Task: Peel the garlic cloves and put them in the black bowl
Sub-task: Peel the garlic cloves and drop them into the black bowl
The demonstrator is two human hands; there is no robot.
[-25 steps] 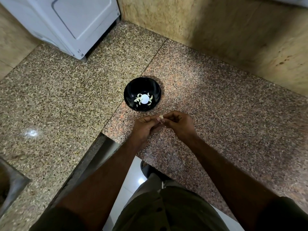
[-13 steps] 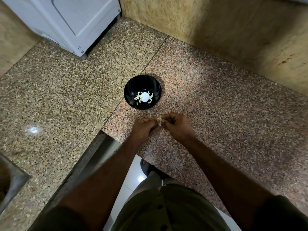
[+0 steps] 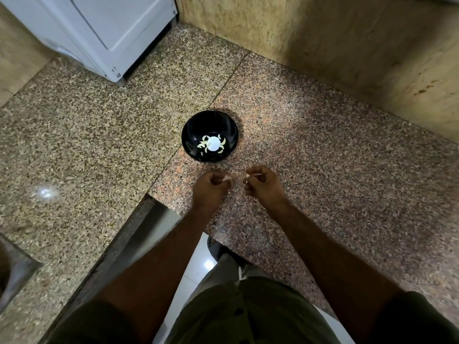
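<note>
The black bowl [image 3: 210, 122] stands on the granite counter [image 3: 323, 157] just beyond my hands, with several peeled garlic cloves [image 3: 201, 145] lying around a bright reflection at its bottom. My left hand [image 3: 211, 187] pinches a small pale garlic clove [image 3: 227, 178] at its fingertips. A short gap to the right, my right hand [image 3: 263, 184] pinches a thin strip of garlic skin [image 3: 252, 175]. Both hands hover just above the counter, a little nearer to me than the bowl.
A white appliance [image 3: 99, 28] stands at the back left. A stone wall [image 3: 347, 45] runs along the back right. The counter's front edge [image 3: 159, 209] drops to a tiled floor beside my legs. A sink corner [image 3: 15, 274] shows at the far left.
My hands were pressed together around the clove; now they have pulled apart, the clove staying in the left hand and a strip of skin coming away with the right.
</note>
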